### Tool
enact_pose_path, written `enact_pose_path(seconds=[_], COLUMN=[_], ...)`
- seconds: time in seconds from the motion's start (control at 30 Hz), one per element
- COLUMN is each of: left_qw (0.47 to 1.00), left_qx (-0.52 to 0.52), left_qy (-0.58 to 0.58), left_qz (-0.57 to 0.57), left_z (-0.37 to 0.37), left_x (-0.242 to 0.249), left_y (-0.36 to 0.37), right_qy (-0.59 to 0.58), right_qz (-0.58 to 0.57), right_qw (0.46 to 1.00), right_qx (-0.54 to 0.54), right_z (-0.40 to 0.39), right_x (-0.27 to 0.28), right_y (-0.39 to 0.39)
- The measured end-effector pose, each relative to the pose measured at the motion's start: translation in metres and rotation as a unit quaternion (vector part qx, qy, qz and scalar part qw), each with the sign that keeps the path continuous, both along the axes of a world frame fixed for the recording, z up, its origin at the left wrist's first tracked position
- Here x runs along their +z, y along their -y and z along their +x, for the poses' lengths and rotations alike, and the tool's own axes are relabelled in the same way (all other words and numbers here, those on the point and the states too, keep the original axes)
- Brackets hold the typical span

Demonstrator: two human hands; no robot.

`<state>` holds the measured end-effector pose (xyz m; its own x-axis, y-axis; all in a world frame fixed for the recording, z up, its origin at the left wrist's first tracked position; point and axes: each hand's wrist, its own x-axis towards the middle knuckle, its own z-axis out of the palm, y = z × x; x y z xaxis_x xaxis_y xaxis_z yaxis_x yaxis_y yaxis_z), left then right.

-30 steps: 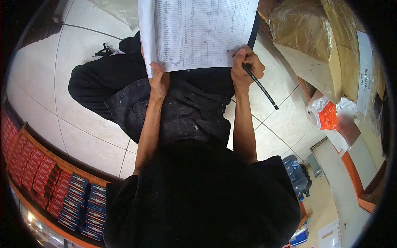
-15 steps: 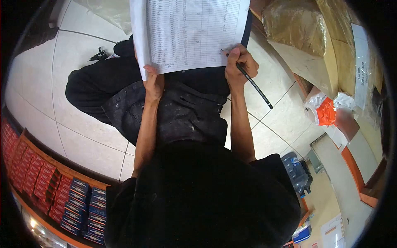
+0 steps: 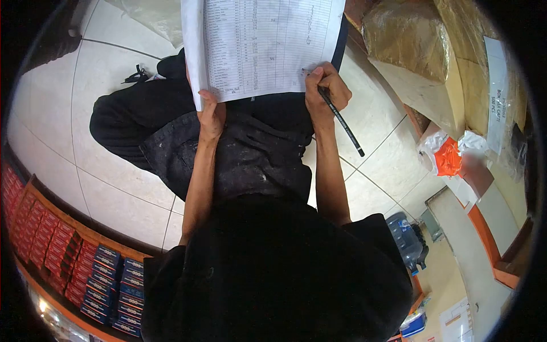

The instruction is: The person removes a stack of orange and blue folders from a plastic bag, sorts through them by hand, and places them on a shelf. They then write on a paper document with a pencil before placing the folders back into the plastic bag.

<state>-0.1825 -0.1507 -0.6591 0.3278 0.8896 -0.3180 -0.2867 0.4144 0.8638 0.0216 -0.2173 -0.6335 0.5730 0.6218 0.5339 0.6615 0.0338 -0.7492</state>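
The right hand [image 3: 327, 93] had its fingers [image 3: 341, 91] closed round a pencil [image 3: 345, 124]; the left hand [image 3: 211, 118] gripped the paper [image 3: 250, 54], fingers mostly hidden.

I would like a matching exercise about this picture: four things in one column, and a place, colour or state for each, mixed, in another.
1. pencil
2. paper
3. jug
4. red boxes

A. held by the left hand
B. see-through and bluish
C. stacked beside the blue boxes
D. gripped in the right hand

Pairs: 1-D, 2-A, 3-B, 4-C
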Motion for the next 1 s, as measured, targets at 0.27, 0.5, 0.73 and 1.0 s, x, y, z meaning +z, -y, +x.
enact_pose_path(seconds=[0.27, 0.5, 0.73, 1.0], left_qw=[0.999, 1.000, 0.999, 1.000], left_qx=[-0.012, -0.009, -0.018, -0.012], left_qy=[-0.026, -0.022, -0.019, -0.005], left_qz=[0.020, 0.015, 0.026, 0.027], left_z=[-0.001, -0.001, -0.002, 0.000], left_x=[-0.003, -0.003, -0.004, -0.003], left_y=[-0.001, 0.000, 0.000, 0.000], right_qy=[-0.052, -0.064, -0.005, -0.023], right_qz=[0.037, 0.046, -0.030, 0.009], right_qw=[0.998, 0.997, 0.999, 0.999], right_qx=[-0.006, 0.001, -0.012, -0.022], right_z=[0.002, 0.003, -0.001, -0.002], right_x=[-0.007, -0.007, 0.002, 0.000], right_y=[0.004, 0.003, 0.002, -0.001])
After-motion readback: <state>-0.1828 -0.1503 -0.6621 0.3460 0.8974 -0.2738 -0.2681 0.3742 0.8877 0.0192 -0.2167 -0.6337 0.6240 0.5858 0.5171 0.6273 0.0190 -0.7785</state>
